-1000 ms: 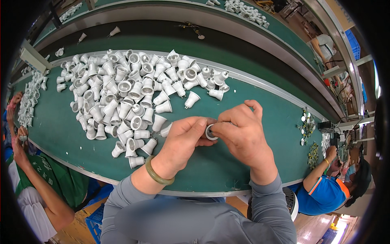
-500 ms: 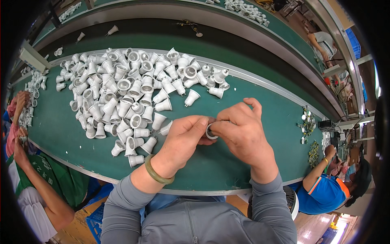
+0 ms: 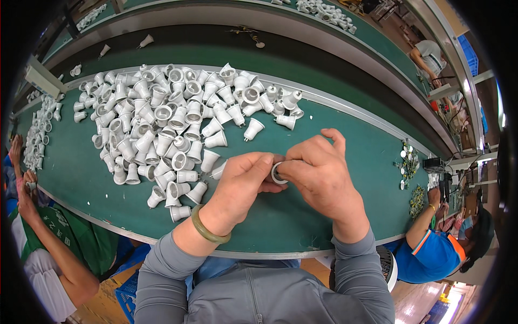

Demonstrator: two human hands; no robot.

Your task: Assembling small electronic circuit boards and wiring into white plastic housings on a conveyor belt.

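The left hand [image 3: 243, 175] has its thumb and fingers closed round a white cup [image 3: 273, 174], held just above the near part of the green bench [image 3: 302, 229], its round mouth turned toward the right hand [image 3: 318, 170]. The fingers of that hand bend down to the cup's mouth, covering part of it; from here I can't tell whether they pinch the rim or something inside. Behind the left hand's wrist sits a green bangle [image 3: 204, 231], and grey sleeves [image 3: 172, 259] cover both forearms. Beyond the left hand spreads a big pile [image 3: 162, 114] of similar white cups, tipped every way, some showing hollow mouths and others thin pins; one loose cup [image 3: 253, 129] lies at its right side. Past the bench's metal edge [image 3: 367, 116] runs a dark belt [image 3: 216, 51] with a couple of cups and a small wired disc [image 3: 260, 45] on it. Over at the bench's right end are two clusters [image 3: 416, 201] of small wired parts, near a co-worker in a blue shirt [image 3: 438, 256]. At the far left, another co-worker's hands [image 3: 25, 189] are near a second pile [image 3: 38, 135] of white pieces.
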